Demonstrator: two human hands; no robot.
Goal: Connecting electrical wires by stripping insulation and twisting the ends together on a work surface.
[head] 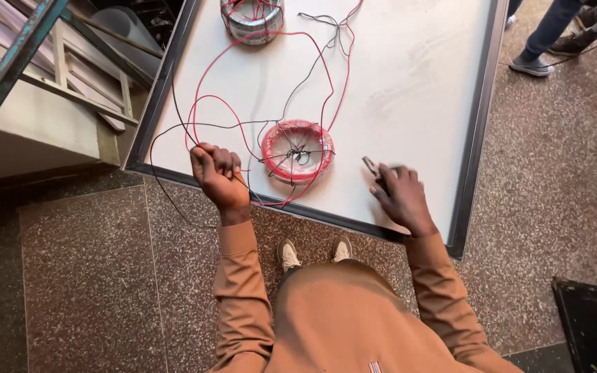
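White panel w/ dark frame lies flat on speckled stone floor. Red wire coil flat at near edge. Left hand fisted on red/black wires. Right hand closed round pliers, long axis pointing up-left, away from the person.

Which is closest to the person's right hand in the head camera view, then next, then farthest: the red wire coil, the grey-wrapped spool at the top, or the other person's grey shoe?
From the right hand:
1. Red wire coil, just to its left on the white panel.
2. Grey shoe, up and to the right on the speckled floor.
3. Grey-wrapped spool, at the panel's far top edge.
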